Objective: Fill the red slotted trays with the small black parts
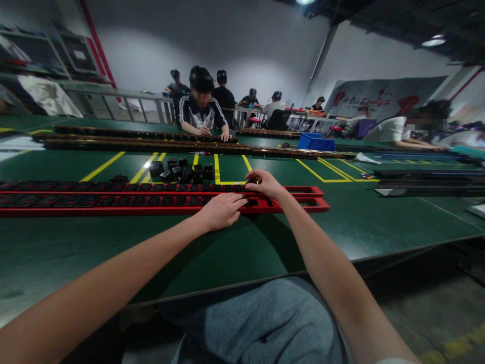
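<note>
Red rack (pixel 317 208) under your hands

The rack lies on the green table (pixel 379 217) before you, its two long rows packed with black parts (pixel 131 201) toward the left, open framing at the right end. Your right hand (pixel 268 184) pinches a dark piece (pixel 254 180) at the back row. Your left hand (pixel 223 210) lies over the front row; whether it grips anything, I cannot tell. Both hide some of the rack. Loose blocks (pixel 185 173) sit just behind it; beyond are a blue bin (pixel 316 142) and a co-worker (pixel 203 114).
</note>
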`<control>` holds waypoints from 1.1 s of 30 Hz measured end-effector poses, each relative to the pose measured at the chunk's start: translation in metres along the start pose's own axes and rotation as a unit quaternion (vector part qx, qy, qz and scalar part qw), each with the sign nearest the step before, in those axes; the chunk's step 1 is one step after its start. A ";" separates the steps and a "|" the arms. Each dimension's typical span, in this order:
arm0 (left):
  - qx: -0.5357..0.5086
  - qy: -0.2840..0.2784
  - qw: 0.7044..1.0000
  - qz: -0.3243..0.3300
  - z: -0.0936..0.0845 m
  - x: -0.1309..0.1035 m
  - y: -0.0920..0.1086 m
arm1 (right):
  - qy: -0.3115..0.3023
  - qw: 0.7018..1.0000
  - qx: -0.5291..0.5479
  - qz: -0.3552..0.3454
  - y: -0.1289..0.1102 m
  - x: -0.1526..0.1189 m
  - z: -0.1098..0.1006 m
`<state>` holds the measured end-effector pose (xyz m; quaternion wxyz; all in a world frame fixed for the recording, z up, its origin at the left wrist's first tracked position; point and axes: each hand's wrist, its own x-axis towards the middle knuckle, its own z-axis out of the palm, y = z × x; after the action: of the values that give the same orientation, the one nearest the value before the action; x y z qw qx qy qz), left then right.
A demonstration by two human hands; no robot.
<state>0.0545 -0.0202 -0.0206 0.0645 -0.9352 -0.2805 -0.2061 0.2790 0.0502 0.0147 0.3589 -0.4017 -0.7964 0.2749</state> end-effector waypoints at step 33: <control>0.018 0.000 1.000 0.005 -0.001 0.000 -0.001 | -0.267 0.959 -0.085 0.048 -0.028 -0.005 -0.021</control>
<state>0.0537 -0.0196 -0.0197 0.0825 -0.9354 -0.2794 -0.2001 0.2853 0.0341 0.0461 0.0847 -0.3804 -0.8635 0.3202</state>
